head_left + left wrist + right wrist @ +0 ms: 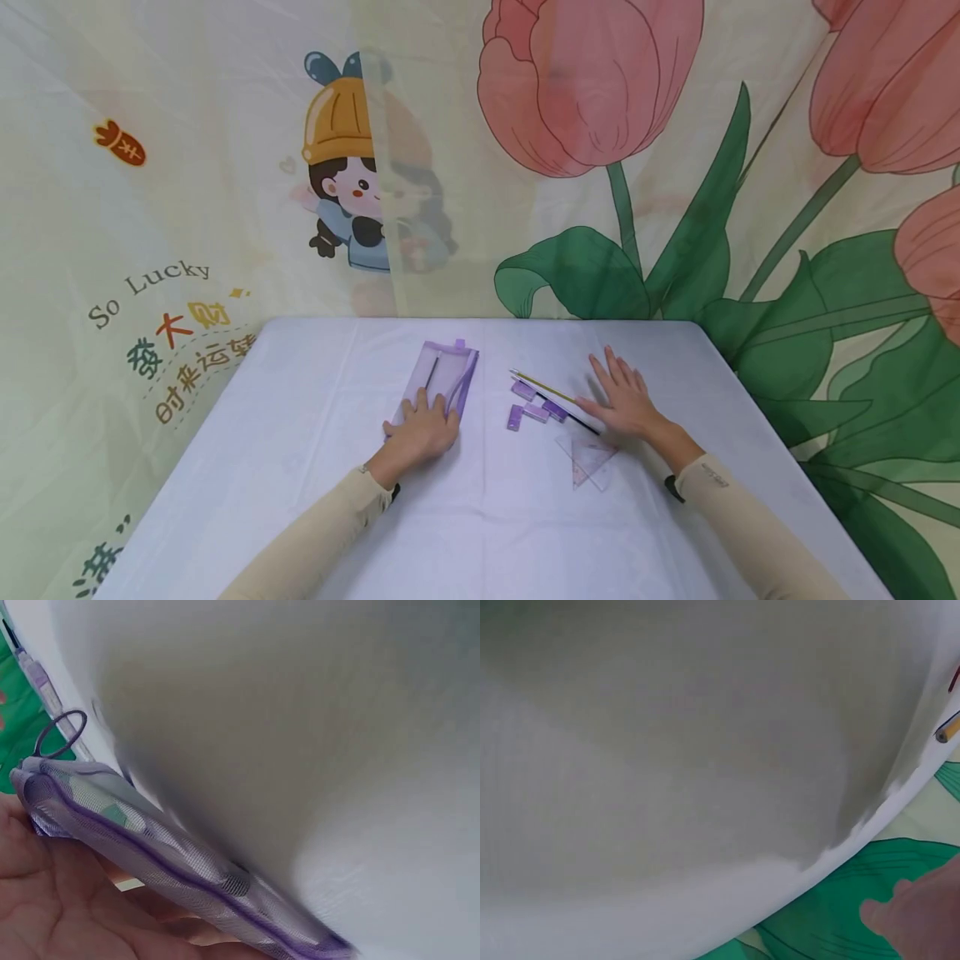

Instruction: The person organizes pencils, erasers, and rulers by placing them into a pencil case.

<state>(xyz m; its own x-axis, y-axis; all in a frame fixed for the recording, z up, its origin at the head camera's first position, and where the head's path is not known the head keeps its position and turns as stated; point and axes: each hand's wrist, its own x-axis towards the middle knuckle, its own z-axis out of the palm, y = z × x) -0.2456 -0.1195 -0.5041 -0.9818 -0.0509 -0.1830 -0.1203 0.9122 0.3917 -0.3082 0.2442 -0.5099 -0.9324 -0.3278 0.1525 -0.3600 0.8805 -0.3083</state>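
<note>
My left hand (422, 433) lies over the near end of a see-through purple mesh pencil case (446, 364), its fingers spread across it and gripping it. A dark pen or pencil shows inside the case. In the left wrist view the palm (67, 900) is against the case's purple-edged side (172, 874), and a thin loop (61, 735) sticks out at one end. My right hand (626, 404) hovers or rests at the right with straight, spread fingers, holding nothing. Its thumb is near the end of a yellow pencil (551, 390); whether they touch I cannot tell.
Beside the pencil lie a dark pencil (581, 422) and several small purple blocks (536, 412). Two clear set squares (588, 461) overlap nearer to me. The white-covered table (300, 458) ends at a printed curtain (450, 167) behind.
</note>
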